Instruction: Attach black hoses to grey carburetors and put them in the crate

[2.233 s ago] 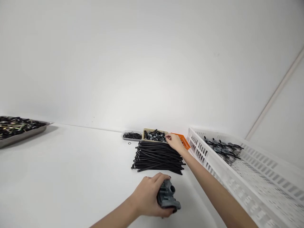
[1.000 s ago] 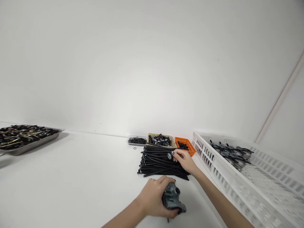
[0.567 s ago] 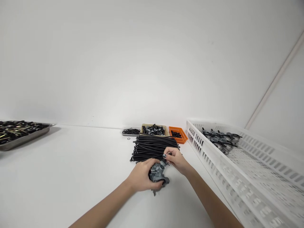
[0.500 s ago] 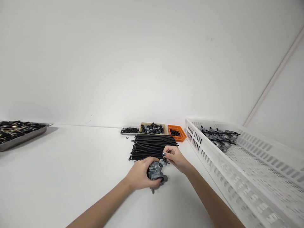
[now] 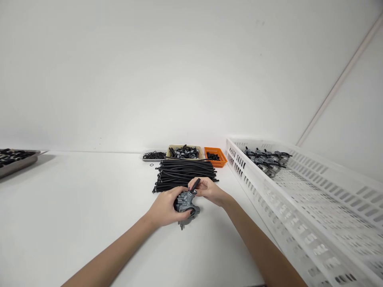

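A grey metal carburetor (image 5: 186,204) is gripped in my left hand (image 5: 166,207), with the thumb across its near side and the fingers behind it. My right hand (image 5: 211,191) pinches a short black rubber cap (image 5: 195,184) at the top of the carburetor. The cap stands tilted and touches the metal there; how far it sits on the part is hidden by my fingers. Just beyond both hands lies a stack of black rubber hoses (image 5: 185,173).
Behind the hoses stand a shallow tray of black O-rings (image 5: 154,155), a cream tray (image 5: 171,147) of black and grey parts, and an orange basket (image 5: 222,163). A white crate (image 5: 287,191) on the right holds several carburetors (image 5: 267,159). A metal tray (image 5: 20,165) sits far left.
My right hand has brought the black cap to the top of the carburetor, where it now points up. The whole view has shifted, moving everything left and up in the picture.
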A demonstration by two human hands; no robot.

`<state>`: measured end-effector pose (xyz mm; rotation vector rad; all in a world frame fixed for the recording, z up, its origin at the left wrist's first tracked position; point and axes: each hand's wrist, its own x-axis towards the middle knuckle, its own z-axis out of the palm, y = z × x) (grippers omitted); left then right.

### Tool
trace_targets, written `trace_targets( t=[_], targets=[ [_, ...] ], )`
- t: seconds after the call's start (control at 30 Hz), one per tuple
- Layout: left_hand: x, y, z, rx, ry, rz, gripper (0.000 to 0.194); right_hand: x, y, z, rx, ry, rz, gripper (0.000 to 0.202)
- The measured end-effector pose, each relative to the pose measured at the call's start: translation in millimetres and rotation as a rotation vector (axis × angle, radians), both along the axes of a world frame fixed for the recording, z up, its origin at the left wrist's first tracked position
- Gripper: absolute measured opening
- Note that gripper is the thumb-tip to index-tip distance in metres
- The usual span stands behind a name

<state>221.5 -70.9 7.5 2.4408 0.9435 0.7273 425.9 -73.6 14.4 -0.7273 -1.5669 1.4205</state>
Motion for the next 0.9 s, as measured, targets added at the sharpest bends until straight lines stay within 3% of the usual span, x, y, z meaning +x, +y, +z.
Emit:
trace_targets(
  t=[0.4,0.9],
  targets=[
    [-1.0,1.4,-0.9,0.016,0.007,-0.035,0.041,-1.9,4.7,-12.1,-0.028,0.106,0.064,0.025],
    [-2.9,3.5,-2.2,0.007,0.044,-0.059,0.038,-3.0,3.2,-8.3,0.004,0.028,0.047,0.024]
  ],
)
